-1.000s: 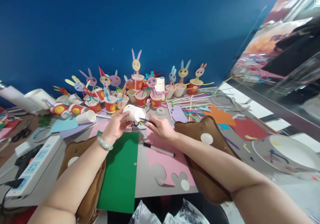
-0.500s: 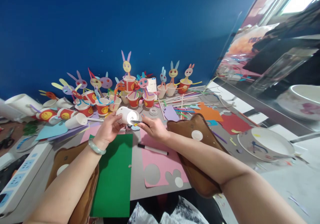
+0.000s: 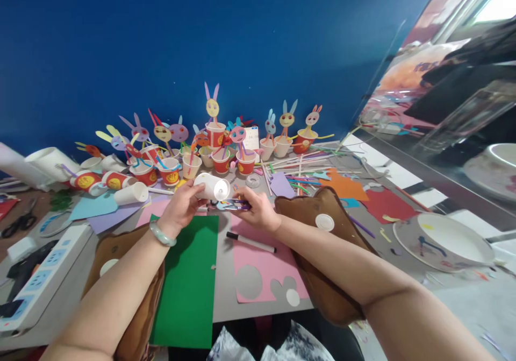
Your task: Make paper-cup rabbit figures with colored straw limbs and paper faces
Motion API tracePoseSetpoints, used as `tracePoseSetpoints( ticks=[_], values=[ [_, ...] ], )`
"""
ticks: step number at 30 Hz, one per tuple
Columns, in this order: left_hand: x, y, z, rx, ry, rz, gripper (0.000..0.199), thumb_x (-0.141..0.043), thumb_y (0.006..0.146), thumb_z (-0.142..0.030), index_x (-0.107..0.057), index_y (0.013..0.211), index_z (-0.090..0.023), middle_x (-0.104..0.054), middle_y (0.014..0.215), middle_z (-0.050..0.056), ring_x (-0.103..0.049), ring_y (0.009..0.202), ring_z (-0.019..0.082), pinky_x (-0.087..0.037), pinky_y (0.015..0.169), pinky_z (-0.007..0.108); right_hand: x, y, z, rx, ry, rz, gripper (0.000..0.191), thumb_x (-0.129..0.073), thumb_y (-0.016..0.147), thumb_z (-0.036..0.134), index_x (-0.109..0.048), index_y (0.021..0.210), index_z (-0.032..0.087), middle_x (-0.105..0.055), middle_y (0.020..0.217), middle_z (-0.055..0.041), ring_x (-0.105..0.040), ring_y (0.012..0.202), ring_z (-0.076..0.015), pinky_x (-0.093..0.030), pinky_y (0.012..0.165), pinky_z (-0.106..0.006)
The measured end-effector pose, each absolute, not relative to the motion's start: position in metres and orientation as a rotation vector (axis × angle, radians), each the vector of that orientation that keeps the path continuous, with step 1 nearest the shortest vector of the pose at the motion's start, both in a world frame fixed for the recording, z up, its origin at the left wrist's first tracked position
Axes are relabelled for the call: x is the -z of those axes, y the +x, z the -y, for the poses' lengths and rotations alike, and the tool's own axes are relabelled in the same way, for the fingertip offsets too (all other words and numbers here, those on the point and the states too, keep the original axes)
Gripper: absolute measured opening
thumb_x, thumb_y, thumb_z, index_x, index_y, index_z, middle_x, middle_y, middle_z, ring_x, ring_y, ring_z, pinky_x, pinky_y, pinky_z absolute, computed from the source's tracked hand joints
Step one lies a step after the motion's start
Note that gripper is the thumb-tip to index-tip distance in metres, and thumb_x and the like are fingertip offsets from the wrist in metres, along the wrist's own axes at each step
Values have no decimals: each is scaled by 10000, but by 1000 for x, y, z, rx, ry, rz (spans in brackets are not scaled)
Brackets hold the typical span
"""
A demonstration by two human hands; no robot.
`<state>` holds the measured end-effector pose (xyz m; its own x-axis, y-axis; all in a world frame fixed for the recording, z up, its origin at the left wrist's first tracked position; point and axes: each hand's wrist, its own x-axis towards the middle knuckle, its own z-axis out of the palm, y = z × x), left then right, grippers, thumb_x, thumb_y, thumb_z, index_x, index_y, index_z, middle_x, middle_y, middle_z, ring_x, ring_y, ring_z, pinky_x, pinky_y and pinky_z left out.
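My left hand (image 3: 183,205) is wrapped round a white paper cup (image 3: 209,186) lying on its side in the air, its base turned to the right. A small hole or mark shows in the middle of that base. Just right of the cup, my right hand (image 3: 256,206) grips a small cutting tool (image 3: 234,205), which looks like scissors, its front end just under the base. Below the hands lie a green sheet (image 3: 187,280), a pink sheet (image 3: 266,269) with round cut-outs, and a black-and-white marker (image 3: 252,242).
Paper cups with rabbit figures (image 3: 245,159) line the blue wall. Loose sticks (image 3: 302,162) and orange paper (image 3: 345,185) lie behind to the right. Brown cushions (image 3: 322,253) lie under both forearms. A power strip (image 3: 46,275) is at the left, a round plate (image 3: 443,240) at the right.
The tool in my right hand has moved away from the cup's base to just below it. The view has shifted, so the scene sits farther right.
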<state>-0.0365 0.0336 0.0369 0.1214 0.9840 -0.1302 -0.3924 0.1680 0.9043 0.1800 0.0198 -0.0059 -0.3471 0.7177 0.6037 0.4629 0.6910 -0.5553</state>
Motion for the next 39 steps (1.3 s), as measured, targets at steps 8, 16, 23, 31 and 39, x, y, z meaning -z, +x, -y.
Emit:
tracePoseSetpoints(
  ticks=[8, 16, 23, 31, 39],
  values=[
    [-30, -36, -32, -1051, 1002, -839, 381, -775, 703, -292, -672, 1042, -153, -729, 913, 60, -682, 752, 194, -547, 628, 277, 5, 179, -20, -353, -933, 2055, 270, -539, 754, 110, -593, 1001, 206, -685, 758, -16, -562, 575, -138, -404, 577, -229],
    [-32, -35, -37, -1187, 874, -858, 358, -792, 670, -288, -682, 979, -145, -722, 909, 52, -657, 728, 162, -526, 558, 229, 7, 179, -21, -338, -914, 1981, 210, -515, 750, 115, -544, 934, 211, -672, 753, -23, -575, 600, -144, -406, 577, -233],
    [-33, -38, -42, -1300, 704, -787, 344, -737, 721, -257, -656, 1041, -162, -707, 912, 40, -646, 722, 138, -500, 529, 198, 1, 178, -25, -379, -954, 1852, 293, -606, 857, 479, -505, 804, 210, -538, 618, 19, -447, 518, -111, -343, 501, -230],
    [-34, -37, -40, -1292, 739, -762, 320, -741, 730, -290, -674, 1013, -158, -703, 959, 52, -641, 817, 160, -518, 620, 229, 0, 178, -24, -392, -1019, 1921, 315, -475, 951, 493, -522, 823, 209, -529, 574, 11, -467, 519, -134, -346, 525, -255],
    [-32, -36, -39, -1256, 830, -748, 308, -771, 684, -326, -667, 919, -155, -688, 962, 49, -632, 825, 176, -525, 645, 270, 0, 180, -26, -373, -1032, 1985, 346, -491, 945, 514, -574, 818, 203, -537, 579, 2, -481, 530, -141, -348, 533, -259]
  ],
)
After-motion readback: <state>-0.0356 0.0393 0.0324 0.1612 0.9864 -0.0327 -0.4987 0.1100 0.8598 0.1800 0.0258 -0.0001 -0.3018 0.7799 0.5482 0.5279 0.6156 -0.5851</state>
